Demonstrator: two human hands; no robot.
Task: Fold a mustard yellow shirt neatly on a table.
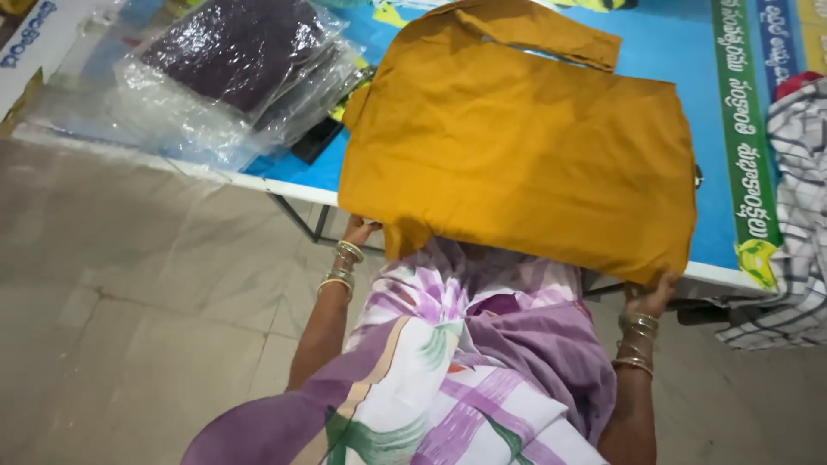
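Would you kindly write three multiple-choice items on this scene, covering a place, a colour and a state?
1. Where does the plastic-wrapped dark garment lie?
A. on the floor
B. on the table, left of the cloth
C. over an arm

2. What colour is the cloth?
A. mustard yellow
B. red
C. white

3. How is the cloth held?
A. by one hand
B. by neither hand
C. by both hands at its near edge

B: the packet rests on the table. A: the cloth is plainly mustard. C: the left hand and right hand grip its near corners.

One mustard-yellow garment, one table, two clear plastic packets — and one checked cloth.
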